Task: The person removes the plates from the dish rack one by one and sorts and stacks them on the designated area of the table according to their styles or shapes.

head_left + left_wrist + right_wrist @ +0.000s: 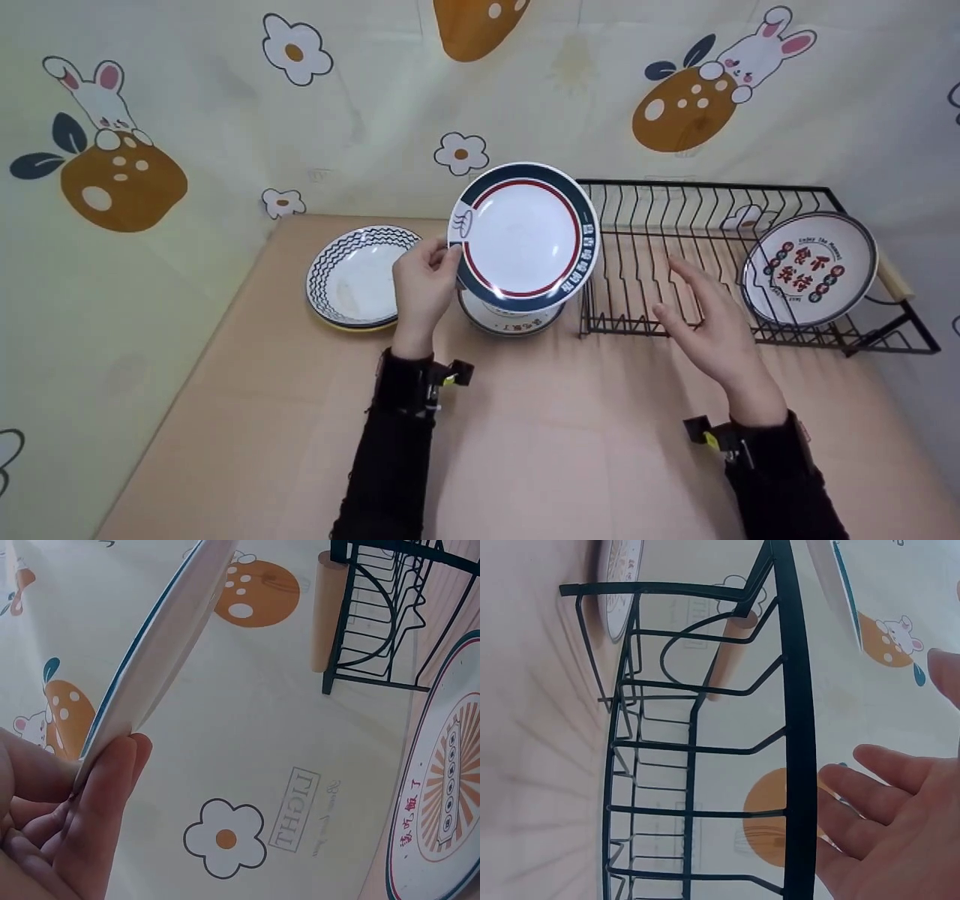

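left hand (pixel 424 289) pinching a blue-rimmed plate (pixel 523 238) by its edge, right hand (pixel 712 330) empty, fingers loosely extended

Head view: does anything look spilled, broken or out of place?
Nothing stands out: no spill or damage shows. The left hand holds the blue-rimmed plate by its edge, and the red-lettered plate leans in the rack.

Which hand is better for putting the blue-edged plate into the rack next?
Probably the right hand: it's empty and nearer the rack, while the left hand grips the plate farther away.
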### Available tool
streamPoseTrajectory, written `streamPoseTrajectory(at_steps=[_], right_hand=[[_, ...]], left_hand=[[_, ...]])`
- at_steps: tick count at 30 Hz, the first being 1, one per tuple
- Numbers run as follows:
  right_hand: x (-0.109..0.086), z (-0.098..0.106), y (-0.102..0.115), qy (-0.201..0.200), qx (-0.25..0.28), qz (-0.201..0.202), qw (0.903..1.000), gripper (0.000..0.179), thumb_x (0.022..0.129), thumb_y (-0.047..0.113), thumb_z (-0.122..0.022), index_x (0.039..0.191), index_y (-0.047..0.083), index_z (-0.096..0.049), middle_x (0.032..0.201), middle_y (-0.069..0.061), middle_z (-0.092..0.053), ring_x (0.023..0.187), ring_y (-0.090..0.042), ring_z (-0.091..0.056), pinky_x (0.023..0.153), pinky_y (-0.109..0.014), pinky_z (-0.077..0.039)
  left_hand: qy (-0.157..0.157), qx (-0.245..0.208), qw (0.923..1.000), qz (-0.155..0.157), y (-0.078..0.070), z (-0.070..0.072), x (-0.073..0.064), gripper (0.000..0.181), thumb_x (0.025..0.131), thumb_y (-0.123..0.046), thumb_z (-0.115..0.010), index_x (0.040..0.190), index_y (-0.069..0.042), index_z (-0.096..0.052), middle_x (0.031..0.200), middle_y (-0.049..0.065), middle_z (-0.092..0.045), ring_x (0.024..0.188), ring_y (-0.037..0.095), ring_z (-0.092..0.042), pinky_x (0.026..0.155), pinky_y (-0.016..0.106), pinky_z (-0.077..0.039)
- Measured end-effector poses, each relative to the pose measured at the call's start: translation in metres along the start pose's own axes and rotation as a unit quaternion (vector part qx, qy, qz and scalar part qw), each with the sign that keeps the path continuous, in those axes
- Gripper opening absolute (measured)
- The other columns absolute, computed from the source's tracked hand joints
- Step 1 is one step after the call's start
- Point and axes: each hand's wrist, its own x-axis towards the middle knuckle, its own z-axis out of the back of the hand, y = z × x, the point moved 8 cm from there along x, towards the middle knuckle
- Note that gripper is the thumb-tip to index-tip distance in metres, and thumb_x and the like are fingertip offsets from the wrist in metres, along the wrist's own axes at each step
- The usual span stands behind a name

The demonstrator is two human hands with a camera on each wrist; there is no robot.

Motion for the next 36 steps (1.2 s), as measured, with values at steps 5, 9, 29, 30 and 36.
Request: streamPoseTrajectory(at_steps=[5, 9, 29, 30, 36], right_hand=[[-0.001, 0.0, -0.002, 0.009, -0.01, -0.002, 0.9999, 0.063, 0.09, 0.016, -0.07, 0.146, 0.002, -0.044, 0.149, -0.019, -0.044, 0.136, -0.042, -0.038, 0.11, -0.063, -0.027], [-0.002, 0.001, -0.002, 0.007, -0.025, 0.008, 0.9996, 0.065, 0.09, 0.017, -0.07, 0.147, 0.002, -0.044, 0.15, -0.019, -0.043, 0.135, -0.042, -0.039, 0.111, -0.062, -0.025], [-0.007, 0.007, -0.009, 0.006, -0.047, 0.017, 0.9987, 0.068, 0.089, 0.017, -0.072, 0.147, 0.0, -0.043, 0.151, -0.021, -0.041, 0.135, -0.044, -0.037, 0.109, -0.064, -0.028], [-0.007, 0.007, -0.009, 0.006, -0.048, 0.018, 0.9987, 0.068, 0.088, 0.017, -0.072, 0.146, -0.001, -0.043, 0.151, -0.021, -0.041, 0.135, -0.045, -0.037, 0.109, -0.064, -0.027], [-0.009, 0.01, -0.014, 0.006, -0.052, 0.015, 0.9985, 0.068, 0.088, 0.017, -0.073, 0.147, -0.001, -0.043, 0.15, -0.022, -0.041, 0.136, -0.046, -0.035, 0.112, -0.062, -0.025]], left_hand=[[-0.006, -0.007, 0.9999, 0.008, 0.006, 0.004, 0.004, 0.015, 0.09, 0.001, -0.066, 0.102, 0.006, -0.073, 0.079, 0.013, -0.072, 0.057, 0.014, -0.062, 0.049, 0.023, -0.054], [-0.007, -0.001, 0.9998, 0.019, 0.012, 0.006, 0.007, 0.016, 0.09, 0.001, -0.065, 0.104, 0.005, -0.073, 0.08, 0.013, -0.072, 0.058, 0.015, -0.063, 0.05, 0.025, -0.054], [0.012, 0.032, 0.9968, 0.072, 0.047, 0.003, 0.013, 0.017, 0.091, -0.002, -0.062, 0.102, 0.006, -0.072, 0.086, 0.016, -0.073, 0.061, 0.018, -0.067, 0.051, 0.029, -0.057], [0.014, 0.034, 0.9965, 0.075, 0.049, 0.002, 0.013, 0.017, 0.092, -0.002, -0.062, 0.103, 0.006, -0.072, 0.086, 0.017, -0.073, 0.061, 0.018, -0.067, 0.051, 0.03, -0.057], [0.028, 0.047, 0.9948, 0.086, 0.059, -0.002, 0.015, 0.017, 0.091, -0.003, -0.061, 0.099, 0.006, -0.072, 0.085, 0.017, -0.073, 0.059, 0.017, -0.066, 0.05, 0.028, -0.057]])
